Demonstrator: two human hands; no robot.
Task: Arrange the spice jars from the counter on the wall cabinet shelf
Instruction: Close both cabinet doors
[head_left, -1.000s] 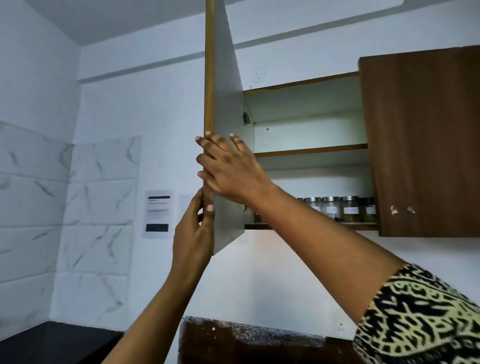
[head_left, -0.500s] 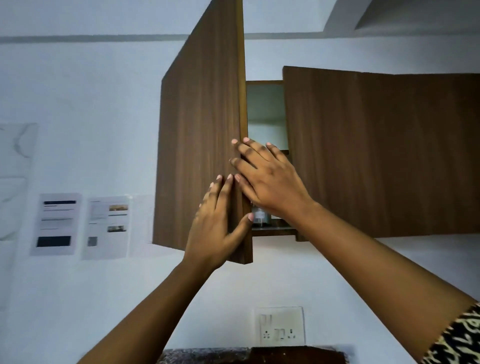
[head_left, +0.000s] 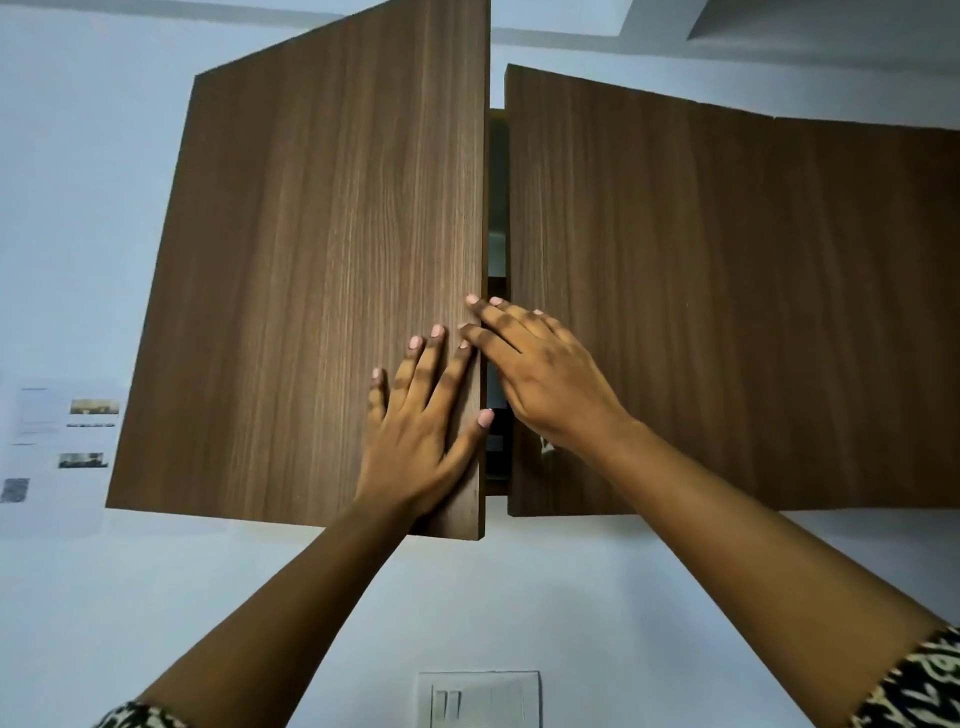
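left hand (head_left: 415, 431): spread flat on left cabinet door (head_left: 311, 291)
right hand (head_left: 545, 384): spread, fingers at door edge
gap: narrow

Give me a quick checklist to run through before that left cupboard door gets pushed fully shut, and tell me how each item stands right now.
1. Left hand flat on the left door, ready to push: ok.
2. Right hand out of the closing gap: not ok; its fingers lie across the gap onto the left door's edge.
3. Right door already closed: cannot tell; it looks near flush.
4. Nothing sticking out through the gap: ok as far as the dark slit shows.
5. Spice jars all on the shelf: cannot tell; the doors hide the inside.
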